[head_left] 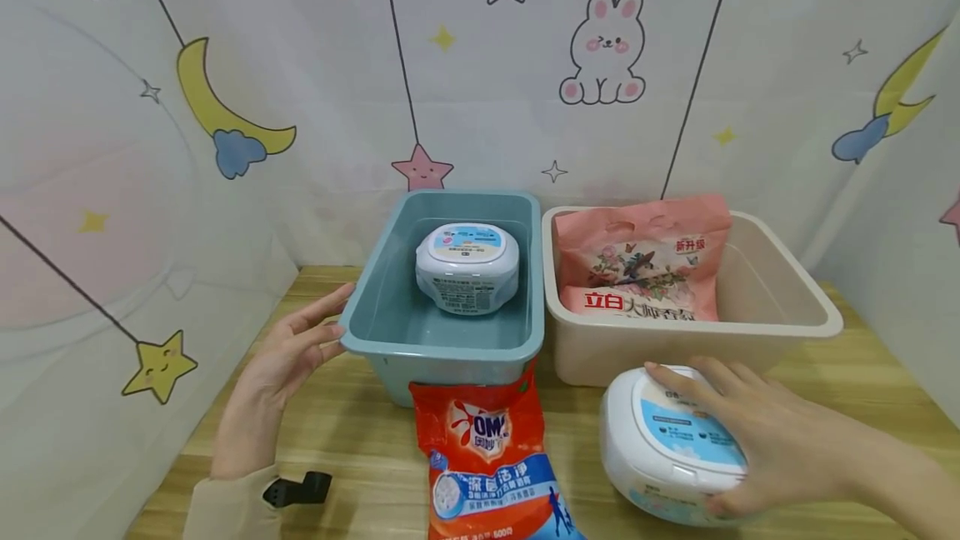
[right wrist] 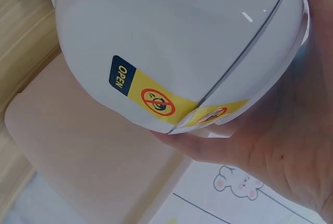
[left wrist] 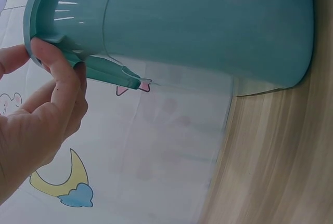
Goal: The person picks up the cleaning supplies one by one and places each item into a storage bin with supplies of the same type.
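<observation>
My right hand (head_left: 742,432) grips a white laundry-pod box (head_left: 630,440) with a blue label, spread over its lid and side. It is held tilted in front of the cream bin (head_left: 697,344). In the right wrist view its yellow "OPEN" sticker faces the camera. At the left rim of the blue bin (head_left: 450,352), my left hand (head_left: 288,348) has its fingertips on the edge; the left wrist view shows them on either side of that rim. Inside this bin stands a similar white box (head_left: 468,269). A pink detergent bag (head_left: 645,261) leans inside the cream bin.
A red OMO detergent bag (head_left: 487,465) lies on the wooden table (head_left: 352,448) against the front of the blue bin. The two bins stand side by side before a printed cloth backdrop (head_left: 495,82). Cloth also hangs along the left and right sides.
</observation>
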Available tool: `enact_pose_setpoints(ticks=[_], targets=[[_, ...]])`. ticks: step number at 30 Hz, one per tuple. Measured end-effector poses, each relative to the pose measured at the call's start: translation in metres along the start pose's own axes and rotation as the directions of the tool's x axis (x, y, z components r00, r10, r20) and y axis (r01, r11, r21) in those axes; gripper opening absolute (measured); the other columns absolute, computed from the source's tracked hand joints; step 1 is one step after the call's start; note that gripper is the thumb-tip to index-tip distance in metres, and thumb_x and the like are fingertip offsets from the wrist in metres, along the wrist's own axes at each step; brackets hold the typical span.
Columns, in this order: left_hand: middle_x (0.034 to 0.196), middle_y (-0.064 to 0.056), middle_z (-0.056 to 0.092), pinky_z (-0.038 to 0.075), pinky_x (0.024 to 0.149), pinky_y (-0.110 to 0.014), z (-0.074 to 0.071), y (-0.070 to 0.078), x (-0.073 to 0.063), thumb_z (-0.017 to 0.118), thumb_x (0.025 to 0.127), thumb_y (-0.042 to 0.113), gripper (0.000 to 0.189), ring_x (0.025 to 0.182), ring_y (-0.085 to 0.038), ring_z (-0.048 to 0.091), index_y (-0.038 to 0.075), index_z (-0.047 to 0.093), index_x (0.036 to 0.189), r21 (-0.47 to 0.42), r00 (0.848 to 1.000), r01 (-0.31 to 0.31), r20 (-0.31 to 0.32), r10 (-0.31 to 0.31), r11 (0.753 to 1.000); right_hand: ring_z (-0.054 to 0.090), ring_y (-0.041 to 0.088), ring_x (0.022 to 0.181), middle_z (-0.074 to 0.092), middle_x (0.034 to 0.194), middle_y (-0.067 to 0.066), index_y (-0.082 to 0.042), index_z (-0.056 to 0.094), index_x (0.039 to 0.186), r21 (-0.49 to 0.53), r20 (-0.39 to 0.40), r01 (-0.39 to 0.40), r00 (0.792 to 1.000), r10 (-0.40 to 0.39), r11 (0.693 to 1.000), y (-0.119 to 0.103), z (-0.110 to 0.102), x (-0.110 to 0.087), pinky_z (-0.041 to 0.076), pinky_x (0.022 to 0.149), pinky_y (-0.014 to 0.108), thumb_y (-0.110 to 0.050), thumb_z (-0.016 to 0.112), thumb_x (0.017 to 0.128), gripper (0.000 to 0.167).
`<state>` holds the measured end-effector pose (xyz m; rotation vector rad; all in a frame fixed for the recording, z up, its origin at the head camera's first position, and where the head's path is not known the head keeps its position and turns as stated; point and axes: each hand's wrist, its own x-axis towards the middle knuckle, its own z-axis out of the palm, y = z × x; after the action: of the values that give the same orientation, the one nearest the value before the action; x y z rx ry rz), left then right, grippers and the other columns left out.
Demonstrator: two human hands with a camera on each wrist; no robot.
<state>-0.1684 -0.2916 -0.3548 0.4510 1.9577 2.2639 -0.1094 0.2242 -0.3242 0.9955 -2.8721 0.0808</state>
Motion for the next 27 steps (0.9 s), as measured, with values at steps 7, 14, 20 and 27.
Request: enact_pose_setpoints(ticks=[7, 14, 20, 27], targets=[[0.123, 0.004, 0.054, 0.053, 0.088, -0.025, 0.002, 0.001, 0.000, 0.049, 0.096, -0.002, 0.055, 0.107, -0.008, 0.062, 0.002, 0.032, 0.148, -0.008, 1.000, 0.013, -0.001, -0.013, 1.000, 0.042, 0.009, 0.108, 0.036, 0.133, -0.015, -0.039, 0.027, 0.150, -0.031, -0.012, 0.029, 0.999, -0.029, 0.999, -0.003, -0.004, 0.001, 0.046, 0.071, 0.029, -0.076, 0.075, 0.055, 0.113], [0.122, 0.004, 0.054, 0.054, 0.088, -0.025, -0.001, -0.002, 0.002, 0.048, 0.096, -0.003, 0.052, 0.107, -0.009, 0.062, 0.013, 0.042, 0.145, -0.010, 1.000, -0.010, 0.008, 0.010, 1.000, 0.044, 0.015, 0.112, 0.037, 0.135, -0.012, -0.040, 0.026, 0.150, -0.030, 0.000, 0.038, 0.999, -0.038, 0.999, -0.005, -0.012, 0.005, 0.048, 0.072, 0.034, -0.077, 0.074, 0.055, 0.113], [0.122, 0.003, 0.054, 0.054, 0.087, -0.025, 0.000, -0.001, 0.002, 0.048, 0.096, -0.003, 0.054, 0.107, -0.008, 0.062, 0.007, 0.036, 0.148, -0.012, 1.000, -0.008, 0.011, 0.009, 1.000, 0.044, 0.019, 0.112, 0.038, 0.135, -0.010, -0.041, 0.025, 0.150, -0.017, 0.010, 0.028, 1.000, -0.027, 0.999, -0.008, -0.017, 0.006, 0.047, 0.071, 0.038, -0.079, 0.072, 0.055, 0.113], [0.121, 0.003, 0.053, 0.054, 0.087, -0.024, 0.000, 0.000, 0.001, 0.048, 0.096, -0.002, 0.056, 0.106, -0.007, 0.062, 0.001, 0.030, 0.149, -0.009, 1.000, 0.000, 0.008, 0.000, 1.000, 0.044, 0.025, 0.113, 0.037, 0.137, -0.006, -0.042, 0.023, 0.150, 0.018, 0.047, 0.020, 0.999, -0.020, 1.000, -0.011, -0.024, 0.008, 0.049, 0.072, 0.043, -0.084, 0.067, 0.056, 0.113]])
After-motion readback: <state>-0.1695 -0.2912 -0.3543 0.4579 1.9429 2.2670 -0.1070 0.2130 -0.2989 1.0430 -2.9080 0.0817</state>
